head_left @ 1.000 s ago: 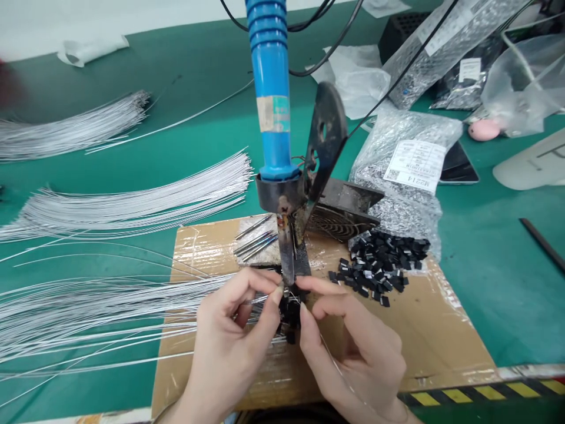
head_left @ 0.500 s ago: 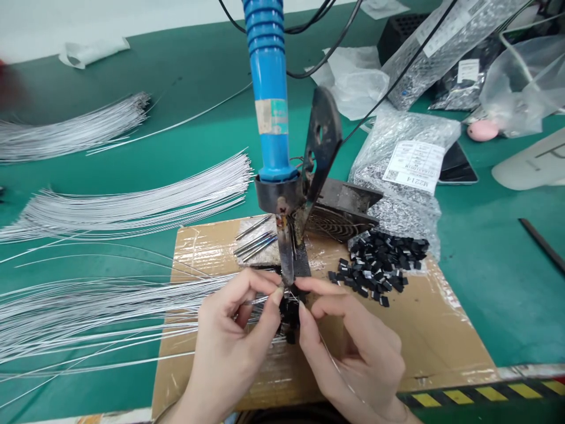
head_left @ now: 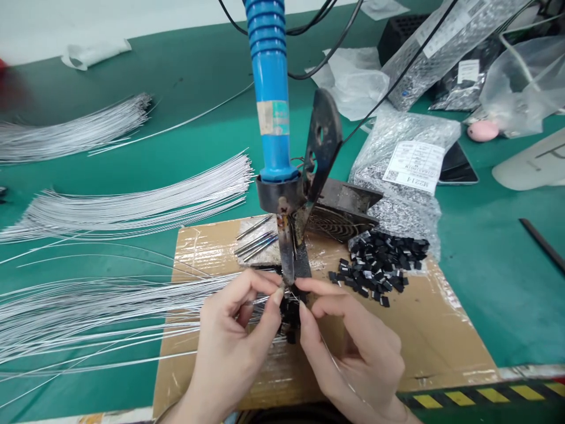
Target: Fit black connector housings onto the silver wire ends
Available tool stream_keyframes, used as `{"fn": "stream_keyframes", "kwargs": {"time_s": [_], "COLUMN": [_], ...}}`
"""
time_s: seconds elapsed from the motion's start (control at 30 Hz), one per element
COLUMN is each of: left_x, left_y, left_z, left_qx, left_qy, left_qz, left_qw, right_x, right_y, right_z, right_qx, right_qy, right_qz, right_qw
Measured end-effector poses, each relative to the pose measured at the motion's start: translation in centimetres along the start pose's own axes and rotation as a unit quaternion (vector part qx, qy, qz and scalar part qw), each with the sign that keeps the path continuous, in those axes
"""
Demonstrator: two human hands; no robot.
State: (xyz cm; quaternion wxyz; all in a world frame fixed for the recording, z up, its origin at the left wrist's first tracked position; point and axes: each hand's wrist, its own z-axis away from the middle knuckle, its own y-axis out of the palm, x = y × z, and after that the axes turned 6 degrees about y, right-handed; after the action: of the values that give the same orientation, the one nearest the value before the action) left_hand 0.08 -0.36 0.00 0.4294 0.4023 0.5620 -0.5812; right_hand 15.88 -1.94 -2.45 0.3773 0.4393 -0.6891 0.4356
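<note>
A blue-handled soldering iron [head_left: 273, 118] is clamped upright in a dark metal holder [head_left: 282, 191], its tip [head_left: 288, 259] pointing down between my hands. My left hand [head_left: 241, 335] pinches thumb against forefinger just left of the tip; whatever tiny piece is in the pinch is hidden. To the right of the tip, my right hand [head_left: 353, 341] holds a thin wire [head_left: 338, 368], which trails down across the palm toward the wrist. Its forefinger reaches close to the tip. Under the fingertips sits a dark fixture [head_left: 290, 321], partly covered.
Bundles of thin silvery wires [head_left: 145, 197] lie on the left, one bundle [head_left: 110, 306] reaching behind my left hand. Small black parts [head_left: 388, 259] are heaped on the cardboard [head_left: 432, 335]. A fan [head_left: 344, 212], metal rods [head_left: 258, 244] and a labelled bubble-wrap bag [head_left: 406, 153] stand behind.
Almost nothing differs. The view has shifted very slightly, and both hands keep the same pinch beside the soldering iron tip.
</note>
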Motion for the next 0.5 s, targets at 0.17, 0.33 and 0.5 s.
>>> {"fn": "stream_keyframes", "kwargs": {"time_s": [0.17, 0.33, 0.5], "left_x": [-0.06, -0.09, -0.22], "left_y": [0.16, 0.10, 0.29], "left_z": [0.05, 0.15, 0.29], "left_qx": [0.002, -0.005, -0.020], "left_qy": [0.005, 0.003, -0.001], "left_qz": [0.000, -0.003, -0.003], "left_qw": [1.000, 1.000, 1.000], "right_x": [0.11, 0.21, 0.20], "right_y": [0.25, 0.23, 0.17], "right_z": [-0.11, -0.24, -0.19], "right_qx": [-0.005, -0.006, -0.006], "right_qy": [-0.007, -0.010, -0.016], "right_qz": [0.001, 0.002, -0.004], "right_qw": [1.000, 1.000, 1.000]}}
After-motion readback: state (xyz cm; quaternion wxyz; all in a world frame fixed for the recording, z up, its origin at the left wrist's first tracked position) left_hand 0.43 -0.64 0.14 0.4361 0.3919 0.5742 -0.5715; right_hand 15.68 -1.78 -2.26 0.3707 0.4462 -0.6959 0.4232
